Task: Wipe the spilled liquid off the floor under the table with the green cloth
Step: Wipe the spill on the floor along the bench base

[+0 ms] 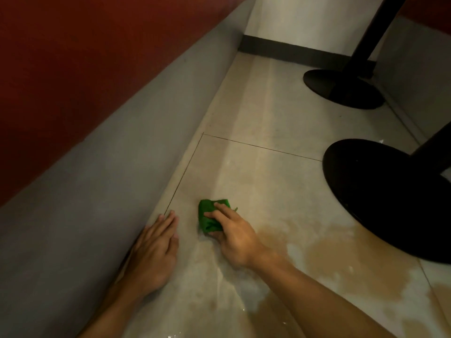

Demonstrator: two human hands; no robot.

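We hold the green cloth [207, 215] bunched under the right hand [234, 236]: the fingers lie curled over its top and the thumb closes against its near edge, so the cloth is gripped and pressed onto the floor [256, 123]. The cloth sits on the pale tile just beside a thin tile joint [261, 147] that turns a corner further up the frame. The left hand [153, 250] is not on the cloth. It rests flat on the floor, fingers straight and together, palm down, with its outer edge against the foot of the grey plinth [97, 179]. The two hands are near each other but apart, with a strip of bare tile between them. The spilled liquid [324, 259] shows as a brown, patchy film on the tile to the right of the right wrist and forearm. It reaches the edge of the nearer table base [380, 203], a black round disc carrying a black post [436, 142]. A thinner wet sheen runs beneath the right forearm towards the lower edge of the frame. A farther table base [341, 90], also black and round, stands well behind the first, close to the white wall [305, 20] with its dark skirting [280, 48]. Above the plinth runs a red panel [73, 69].
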